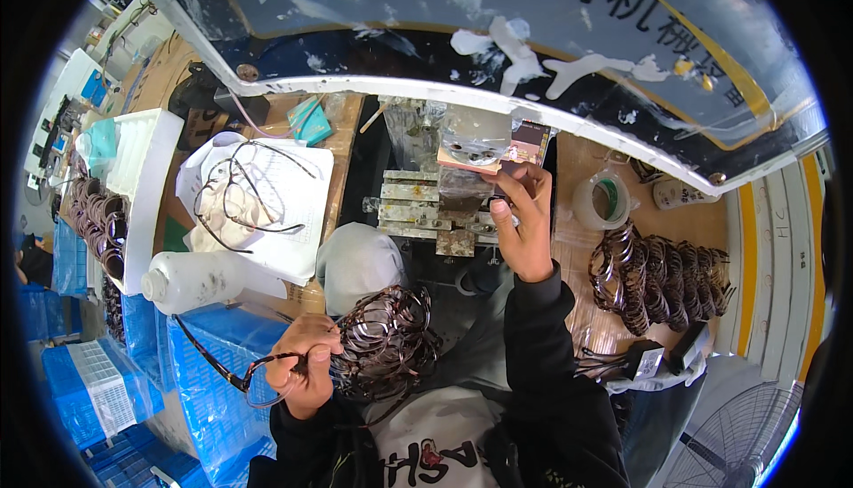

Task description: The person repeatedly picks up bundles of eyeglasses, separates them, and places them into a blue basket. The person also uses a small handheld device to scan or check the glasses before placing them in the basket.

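Observation:
My left hand point(306, 364) is closed on a dark tortoiseshell eyeglass frame point(233, 380), one temple of which sticks out up and to the left. Beside that hand, a bundle of similar brown eyeglass frames point(389, 339) rests on my lap. My right hand point(526, 221) is raised at the metal fixture of a machine point(462, 188). Its thumb and index finger are bent around a small dark thing at the fixture, too small to make out. Just behind those fingers is a lit screen point(530, 137), partly covered by the machine head point(475, 135).
The machine's panel point(533, 26) spans the top. Rows of brown eyeglass frames point(653, 279) and a tape roll point(601, 201) lie right. On the left are paper sheets point(306, 190) with a loose frame, a white bottle point(200, 282) and blue crates point(218, 364). A fan point(737, 435) stands lower right.

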The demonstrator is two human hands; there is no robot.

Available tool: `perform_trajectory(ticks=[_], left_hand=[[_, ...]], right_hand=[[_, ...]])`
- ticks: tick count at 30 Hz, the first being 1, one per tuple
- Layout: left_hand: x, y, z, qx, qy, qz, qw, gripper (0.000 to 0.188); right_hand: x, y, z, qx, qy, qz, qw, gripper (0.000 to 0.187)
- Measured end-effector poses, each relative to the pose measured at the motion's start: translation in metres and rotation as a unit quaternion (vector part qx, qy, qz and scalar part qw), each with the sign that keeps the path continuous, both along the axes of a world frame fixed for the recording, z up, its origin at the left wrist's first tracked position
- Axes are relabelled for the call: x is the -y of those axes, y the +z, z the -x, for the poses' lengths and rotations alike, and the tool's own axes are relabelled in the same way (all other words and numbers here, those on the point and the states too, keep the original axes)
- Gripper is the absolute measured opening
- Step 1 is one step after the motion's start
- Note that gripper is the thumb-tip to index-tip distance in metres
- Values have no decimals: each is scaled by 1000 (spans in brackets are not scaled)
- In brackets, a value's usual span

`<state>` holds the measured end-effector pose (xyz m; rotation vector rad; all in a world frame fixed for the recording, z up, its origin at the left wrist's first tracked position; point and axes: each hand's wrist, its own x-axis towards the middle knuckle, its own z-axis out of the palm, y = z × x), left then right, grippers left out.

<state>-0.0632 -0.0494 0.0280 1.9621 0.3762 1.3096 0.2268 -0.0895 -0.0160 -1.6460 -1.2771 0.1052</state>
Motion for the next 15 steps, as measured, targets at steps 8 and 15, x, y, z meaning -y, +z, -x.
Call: perform_trajectory(ticks=[8, 15], left_hand=[[0, 5, -1, -53, 10, 15, 998, 40], [2, 4, -3, -43, 11, 31, 999, 37]], right_hand=[[-15, 6, 12, -32, 35, -14, 999, 24], [-24, 15, 27, -17, 13, 33, 999, 25]])
